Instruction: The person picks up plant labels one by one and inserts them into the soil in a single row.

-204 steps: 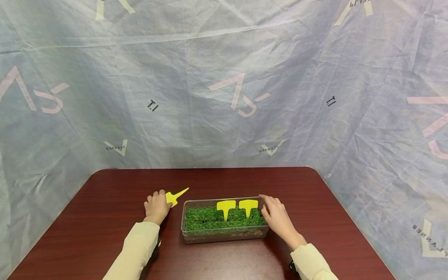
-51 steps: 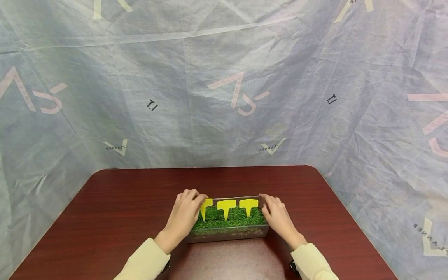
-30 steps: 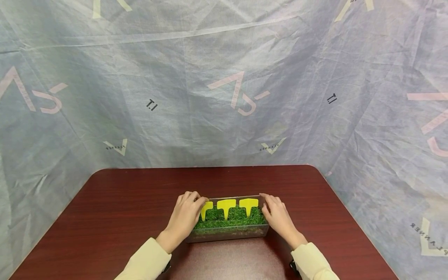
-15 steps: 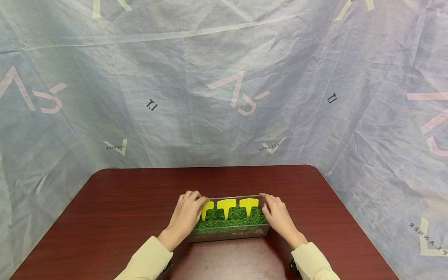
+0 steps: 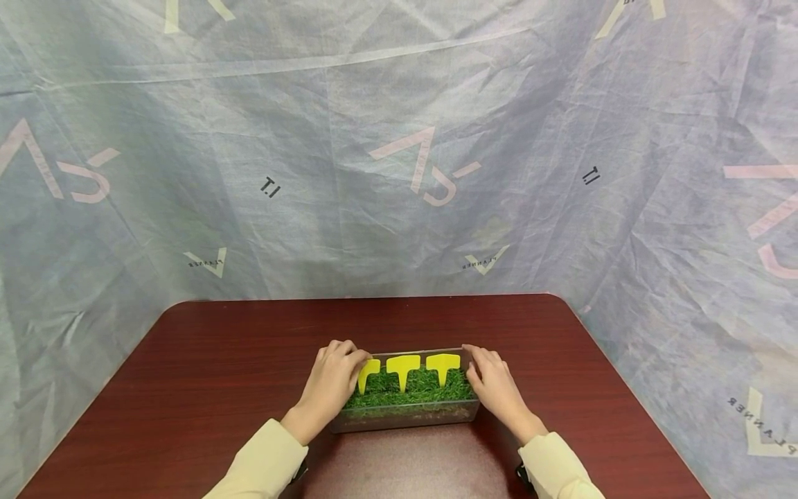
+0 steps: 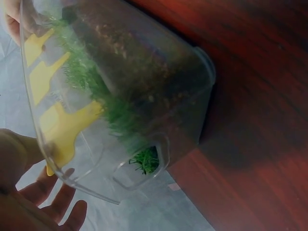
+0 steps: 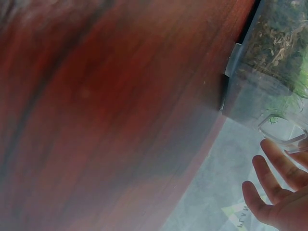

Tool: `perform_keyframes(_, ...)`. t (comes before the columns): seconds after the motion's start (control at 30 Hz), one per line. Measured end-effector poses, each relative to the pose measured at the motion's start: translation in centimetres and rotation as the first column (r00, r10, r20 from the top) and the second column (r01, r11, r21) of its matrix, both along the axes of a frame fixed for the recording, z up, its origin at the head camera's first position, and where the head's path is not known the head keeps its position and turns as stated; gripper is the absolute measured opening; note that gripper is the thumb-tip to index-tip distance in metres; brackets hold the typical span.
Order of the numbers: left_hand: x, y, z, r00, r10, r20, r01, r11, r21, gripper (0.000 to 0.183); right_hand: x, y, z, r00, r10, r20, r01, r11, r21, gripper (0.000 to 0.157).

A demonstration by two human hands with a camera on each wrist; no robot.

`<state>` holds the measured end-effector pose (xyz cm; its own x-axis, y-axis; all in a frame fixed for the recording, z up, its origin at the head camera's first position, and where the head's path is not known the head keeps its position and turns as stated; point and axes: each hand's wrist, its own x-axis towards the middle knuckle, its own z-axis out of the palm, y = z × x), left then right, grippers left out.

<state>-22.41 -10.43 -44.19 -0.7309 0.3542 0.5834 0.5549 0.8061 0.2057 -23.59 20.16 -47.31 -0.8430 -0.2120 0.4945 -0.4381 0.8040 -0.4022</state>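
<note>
A clear plastic box (image 5: 411, 414) filled with green grass (image 5: 419, 394) and soil stands on the table. Three yellow T-shaped plant labels rise from the grass in a row: a right label (image 5: 442, 367), a middle label (image 5: 403, 371) and a left label (image 5: 369, 371). My left hand (image 5: 330, 381) pinches the top corner of the left label between thumb and forefinger, covering the box's left end in the head view. At the opposite end, my right hand (image 5: 499, 388) holds the rim by thumb and forefinger; its other fingers (image 7: 267, 178) extend outside the wall.
The dark red wooden table (image 5: 249, 333) has rounded far corners. A grey printed cloth (image 5: 399, 229) hangs behind it and along both sides. An oval handle opening (image 6: 142, 166) is cut in the box's left end wall.
Earlier my left hand held the third label left of the box; it has moved right, and that label now stands in the grass. My right hand has stayed at the rim.
</note>
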Motion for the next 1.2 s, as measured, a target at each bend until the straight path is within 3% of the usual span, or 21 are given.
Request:
perform_keyframes(0.47, 0.25, -0.14, 0.08, 0.999, 0.012, 0.053, -0.013, 1.000, 0.025, 0.012, 0.03, -0.06, 0.14, 0.999, -0.004, 0.033, 0.004, 1.000, -0.004, 0.035)
perform_keyframes(0.9, 0.28, -0.17, 0.13, 0.997, 0.019, 0.081, -0.021, 0.999, 0.024, 0.012, 0.09, -0.06, 0.05, 1.000, -0.001, 0.003, 0.001, 1.000, -0.004, 0.035)
perform_keyframes(1.2, 0.45, -0.28, 0.27, 0.998, 0.018, 0.067, -0.021, 0.999, 0.033, 0.010, 0.09, 0.00, 0.14, 0.998, -0.009, 0.058, 0.009, 1.000, -0.002, 0.036)
